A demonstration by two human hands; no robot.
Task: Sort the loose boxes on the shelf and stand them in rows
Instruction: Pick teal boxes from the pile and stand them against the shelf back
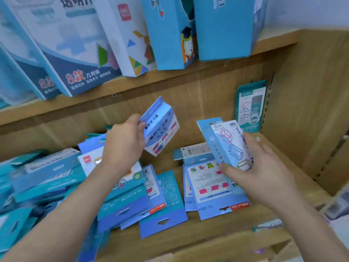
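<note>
My left hand (123, 142) grips a small blue and white box (160, 127), lifted clear of the wooden shelf (207, 237) and tilted. My right hand (258, 167) holds a taller light-blue box with line drawings of frames (229, 142), tilted, above flat-lying boxes. Several blue boxes lie loose on the shelf: a heap on the left (47, 178), overlapping ones in the middle (162, 203), and a white-faced one under my right hand (209, 184). One teal box (250, 106) stands upright in the back right corner.
The shelf above carries large leaning boxes (79, 44) and blue cartons (224, 27). A wooden side panel (311, 110) closes the shelf on the right. Bare wood shows along the front edge and by the right wall.
</note>
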